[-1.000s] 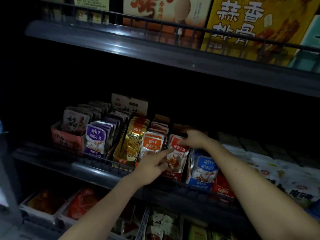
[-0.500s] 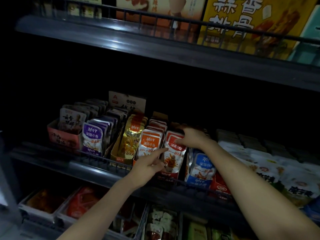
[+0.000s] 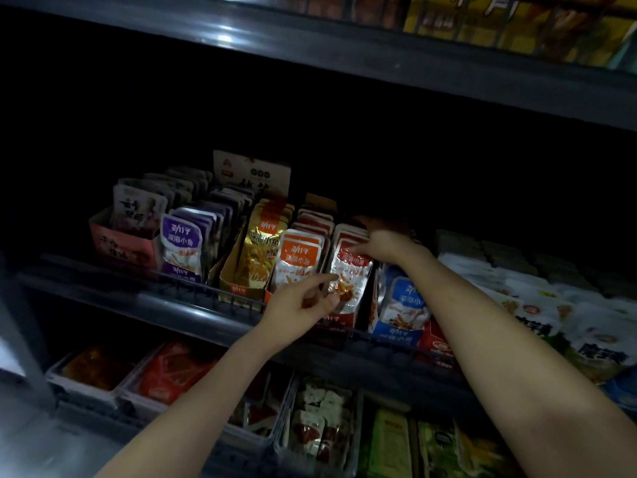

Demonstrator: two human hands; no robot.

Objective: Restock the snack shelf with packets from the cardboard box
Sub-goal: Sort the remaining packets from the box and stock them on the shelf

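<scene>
Dim, wire-fronted shelf (image 3: 193, 307). Boxes (image 3: 120, 244) packed with upright packets (image 3: 181, 246). Right hand (image 3: 382, 244) pinching front red packet (image 3: 351, 274) by its top; left hand (image 3: 300, 305) half open, fingertip touching its face, holding nothing.

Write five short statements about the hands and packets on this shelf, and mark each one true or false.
1. The right hand grips the top of the front red packet. True.
2. The left hand holds a cardboard box. False: it holds no box; its forefinger touches the face of the front red packet.
3. The orange packets stand just left of the red row. True.
4. The blue packets stand at the far left of the shelf. False: they stand just right of the red row.
5. The shelf below is bare. False: trays of packets sit on it.
</scene>
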